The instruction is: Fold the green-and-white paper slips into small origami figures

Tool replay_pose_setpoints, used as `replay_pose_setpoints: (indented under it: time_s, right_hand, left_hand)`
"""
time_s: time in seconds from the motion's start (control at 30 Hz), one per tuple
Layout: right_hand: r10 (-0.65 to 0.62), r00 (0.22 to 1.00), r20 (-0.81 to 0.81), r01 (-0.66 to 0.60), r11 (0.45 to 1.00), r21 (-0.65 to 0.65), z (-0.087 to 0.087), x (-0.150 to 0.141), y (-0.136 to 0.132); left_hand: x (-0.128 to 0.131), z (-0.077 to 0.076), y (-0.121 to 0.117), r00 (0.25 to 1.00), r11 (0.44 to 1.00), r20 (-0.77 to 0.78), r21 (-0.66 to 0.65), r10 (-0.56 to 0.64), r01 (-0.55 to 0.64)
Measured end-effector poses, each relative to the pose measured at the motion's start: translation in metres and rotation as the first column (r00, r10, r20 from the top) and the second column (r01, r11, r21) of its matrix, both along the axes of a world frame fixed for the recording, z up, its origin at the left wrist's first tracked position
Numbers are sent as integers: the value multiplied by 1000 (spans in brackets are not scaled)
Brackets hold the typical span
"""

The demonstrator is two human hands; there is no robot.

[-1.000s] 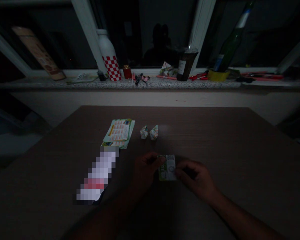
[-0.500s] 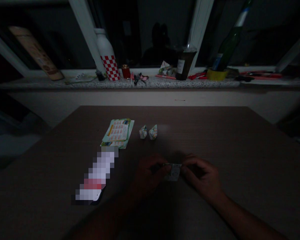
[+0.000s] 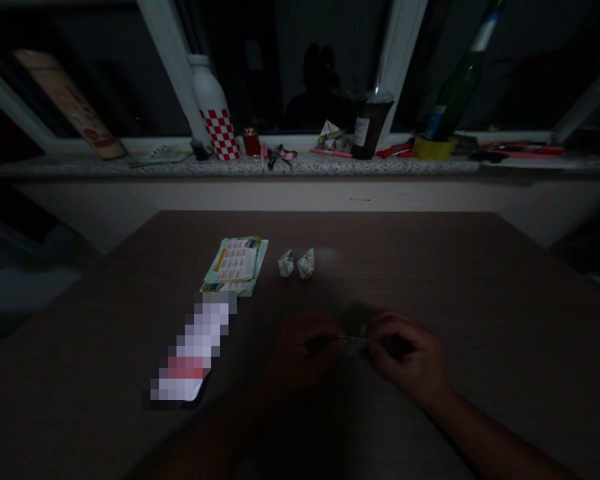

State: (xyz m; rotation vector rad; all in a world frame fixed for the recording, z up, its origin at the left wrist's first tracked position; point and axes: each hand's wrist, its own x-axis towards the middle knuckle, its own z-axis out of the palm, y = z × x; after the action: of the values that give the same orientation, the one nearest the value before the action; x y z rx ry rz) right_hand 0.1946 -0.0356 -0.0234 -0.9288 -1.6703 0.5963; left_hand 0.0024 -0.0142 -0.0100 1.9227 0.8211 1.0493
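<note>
Over the table [image 3: 480, 280], both hands' fingers [image 3: 380, 328] pinch paper [image 3: 358, 339].

Between my left hand [image 3: 307, 350] and right hand [image 3: 407, 350], which covered its ends, the paper [image 3: 358, 339] showed nearly edge-on, its print lost to me, while blocky pixels blurred the phone [image 3: 195, 350] and my view's top edge cut off the green bottle [image 3: 457, 93].

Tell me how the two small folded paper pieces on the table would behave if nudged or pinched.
The folded paper pieces look like printed paper, so probably light and easily slid. Their pointed, bulging shape suggests they might rock or tip. Being folded, they may feel fairly stiff yet dent under a hard pinch.
</note>
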Motion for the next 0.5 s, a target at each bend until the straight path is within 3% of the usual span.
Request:
replay_pose_setpoints:
  time_s: [0.2,0.5]
  right_hand:
    - [-13,1000,16,13,1000,27,2,0,0]
    - [37,994,99,-49,991,123,2,-4,-2]
  left_hand:
    - [1,2,-1,1000,998,-1,61,-15,15]
    - [3,4,-2,997,954,-72,300,16,7]
